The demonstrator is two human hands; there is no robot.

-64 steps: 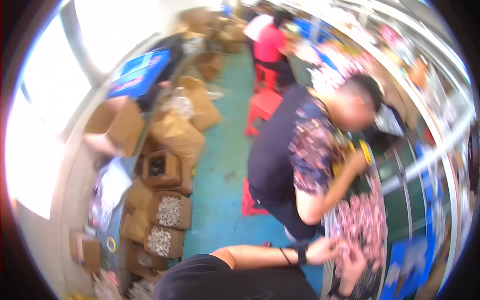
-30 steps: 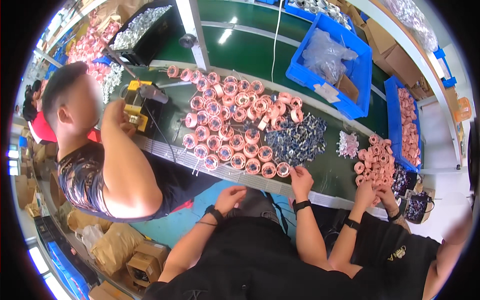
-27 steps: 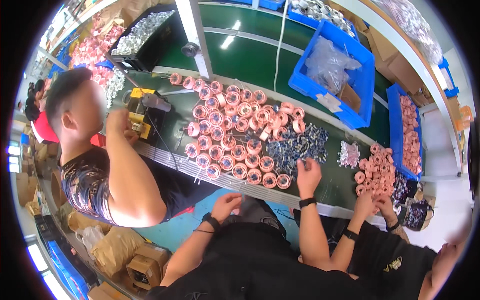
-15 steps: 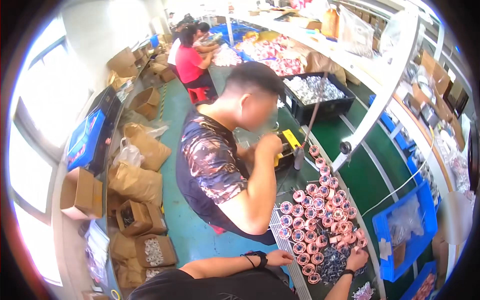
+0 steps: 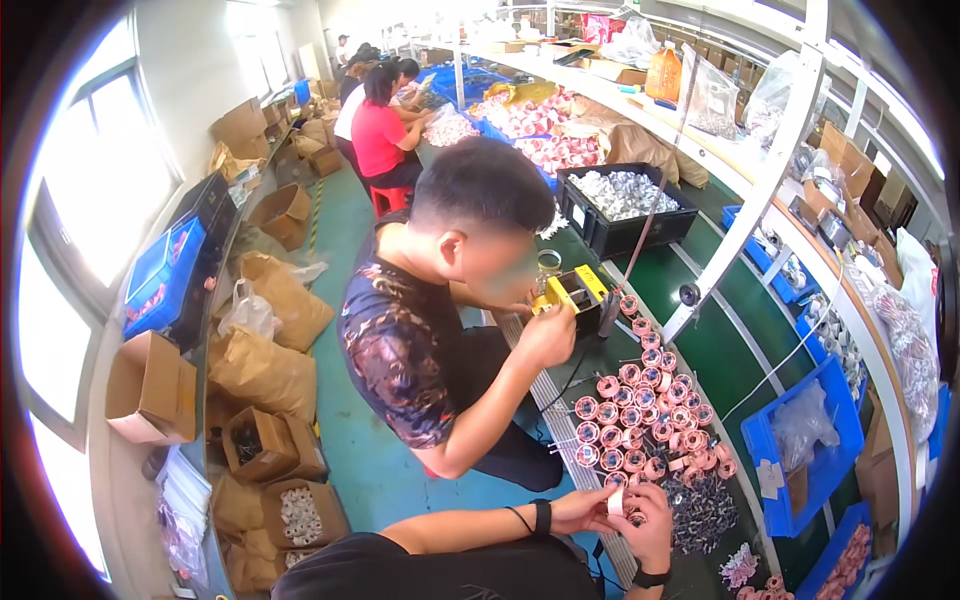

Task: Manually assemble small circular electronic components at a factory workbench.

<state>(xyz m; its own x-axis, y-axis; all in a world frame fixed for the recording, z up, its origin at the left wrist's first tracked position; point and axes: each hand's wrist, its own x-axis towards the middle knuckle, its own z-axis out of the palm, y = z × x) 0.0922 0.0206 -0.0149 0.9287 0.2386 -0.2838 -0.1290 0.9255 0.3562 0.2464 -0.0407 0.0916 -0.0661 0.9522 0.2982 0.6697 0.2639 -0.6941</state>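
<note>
Left hand (image 5: 578, 512) and right hand (image 5: 654, 524) grip a pale-pink ring (image 5: 616, 503); beyond the green bench's (image 5: 695, 573) far edge, a blue plastic bin (image 5: 776, 512) holds clear plastic (image 5: 802, 430).

The view came from the person's own head, from the left of two wide fisheye cameras, and looked down and outward along the floor (image 5: 375, 470). Windows (image 5: 100, 140) stood at far left, while the table (image 5: 580, 474) ran away on the right. The left hand (image 5: 580, 512) and right hand (image 5: 652, 522) showed near the lens, low and right of centre. One co-worker (image 5: 390, 340) sat just beyond; more people (image 5: 380, 135) were well off, near the top.
</note>
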